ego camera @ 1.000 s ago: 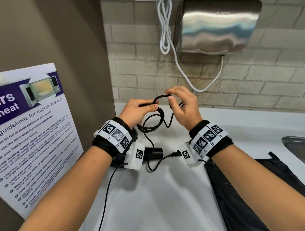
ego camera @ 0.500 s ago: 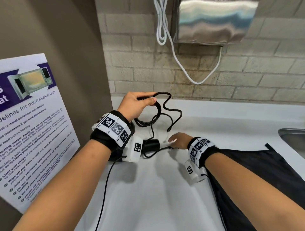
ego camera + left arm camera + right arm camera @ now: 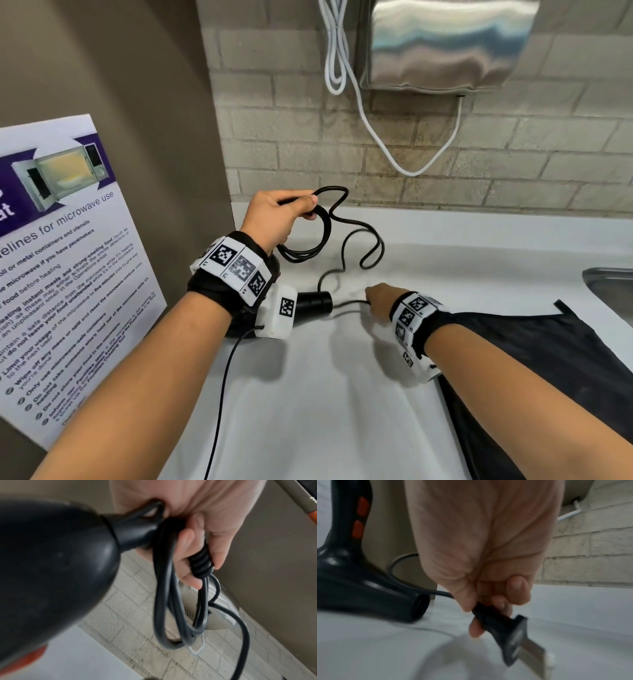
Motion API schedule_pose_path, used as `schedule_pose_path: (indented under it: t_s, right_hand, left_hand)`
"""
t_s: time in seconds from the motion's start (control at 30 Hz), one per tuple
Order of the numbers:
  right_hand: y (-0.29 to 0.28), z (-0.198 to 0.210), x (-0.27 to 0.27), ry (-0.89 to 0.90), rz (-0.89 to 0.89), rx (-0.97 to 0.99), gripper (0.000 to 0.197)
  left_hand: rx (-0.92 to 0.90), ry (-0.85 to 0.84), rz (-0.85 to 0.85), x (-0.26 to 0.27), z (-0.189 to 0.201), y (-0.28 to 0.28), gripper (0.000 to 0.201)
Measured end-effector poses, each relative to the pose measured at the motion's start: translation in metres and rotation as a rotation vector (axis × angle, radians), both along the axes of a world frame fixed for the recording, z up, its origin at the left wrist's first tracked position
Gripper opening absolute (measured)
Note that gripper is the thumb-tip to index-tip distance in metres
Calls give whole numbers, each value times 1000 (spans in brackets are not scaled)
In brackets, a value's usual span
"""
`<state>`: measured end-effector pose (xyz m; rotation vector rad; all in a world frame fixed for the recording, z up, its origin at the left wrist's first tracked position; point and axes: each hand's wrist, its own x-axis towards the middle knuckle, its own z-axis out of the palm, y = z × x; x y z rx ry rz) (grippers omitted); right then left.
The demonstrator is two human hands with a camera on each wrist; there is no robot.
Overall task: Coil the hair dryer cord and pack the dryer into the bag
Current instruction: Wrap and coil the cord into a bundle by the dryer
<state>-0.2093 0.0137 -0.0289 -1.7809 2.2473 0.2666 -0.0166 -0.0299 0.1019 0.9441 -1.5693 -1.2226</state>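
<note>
My left hand (image 3: 281, 216) is raised above the counter and grips several loops of the black cord (image 3: 308, 253). In the left wrist view its fingers (image 3: 187, 555) curl round the coil (image 3: 164, 595) by the dryer's handle end (image 3: 51, 568). The black hair dryer (image 3: 313, 303) lies on the white counter under my left wrist, nozzle pointing right. The loose cord (image 3: 371, 246) trails down to my right hand (image 3: 378, 301), which is low on the counter and pinches the plug (image 3: 503, 626). A black bag (image 3: 548, 359) lies flat at the right.
A steel sink edge (image 3: 609, 287) is at the far right. A hand dryer (image 3: 445, 41) with a white cable (image 3: 363, 102) hangs on the brick wall. A microwave poster (image 3: 61, 257) leans at the left. The thin wrist camera cable (image 3: 222, 394) runs down the counter.
My right hand left the loop near my left hand, dropped to the counter and took hold of the plug. The left hand keeps its coil raised.
</note>
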Motion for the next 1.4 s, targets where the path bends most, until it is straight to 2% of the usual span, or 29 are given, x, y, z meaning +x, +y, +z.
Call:
schedule_pose_path:
  t_s: [0.07,0.13,0.17,0.23,0.27,0.3,0.43,0.53,0.6,0.77,0.87,0.93,1.0,1.07,1.17,1.23,1.4]
  right_hand:
    - [-1,12,-9,-212,-121,-126,23]
    - [-2,31,-13,-539,-264,-361,18]
    - [-2,42,-12,-724,-317,-497,22]
    - [1,65,-2,-1159,-335,-711,32]
    - [3,76,5,-1328,-289,-786,35]
    - [4,85,11,-1420,-220,-850,36]
    - [-3,94,37,-1367,54,-995,22]
    - [-9,94,53,-1335,96,-1031,31]
    - [-11,95,58,-1281,124,-1068,27]
    - [-9,98,53,-961,239,-1178,29]
    - [-9,100,52,-689,369,-1102,15]
    - [-11,97,56,-571,352,-1107,12]
    - [-13,94,62,-578,236,-1174,21]
    - [-16,96,67,-664,154,-1206,26]
    - [-27,99,72,-812,174,-1125,46]
    - [-33,98,75,-876,164,-1054,47]
    - [-29,84,64,-874,127,-949,40]
  left_hand:
    - [9,42,36,0,-1,-3,8]
    - [15,73,56,-1,-2,-5,10]
    - [19,86,60,-1,-2,-7,10]
    - [32,115,64,-1,-3,-9,9]
    - [38,126,67,-1,-3,-9,7]
    - [43,136,71,-2,-3,-10,7]
    - [52,156,77,-2,-2,-9,4]
    - [44,164,78,-1,-2,-9,8]
    - [50,186,92,1,-2,-11,15]
    - [51,215,108,-2,-2,-12,20]
    - [55,196,71,-6,-4,-8,16]
    - [67,185,38,-7,-5,-6,10]
    - [82,184,19,-7,-5,-5,9]
    - [99,179,1,-6,-5,-3,9]
    - [110,197,-7,-6,-5,-1,8]
    - [96,213,12,-6,-5,-2,9]
    - [108,291,73,-4,-5,-11,9]
